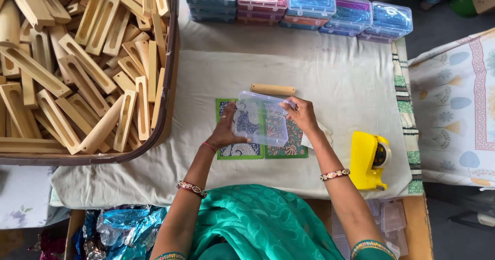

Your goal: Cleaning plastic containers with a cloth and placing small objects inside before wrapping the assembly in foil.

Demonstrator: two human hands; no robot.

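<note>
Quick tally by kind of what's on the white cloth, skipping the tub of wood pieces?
Clear plastic box held in both hands: 1
Green-bordered patterned cards: 2
Wooden stick: 1
Yellow tape dispenser: 1
Stacks of filled clear boxes at the far edge: 5
Total: 10

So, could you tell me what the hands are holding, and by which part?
Both hold one clear plastic box above the patterned cards: left hand at its left edge, right hand at its upper right corner.
</note>
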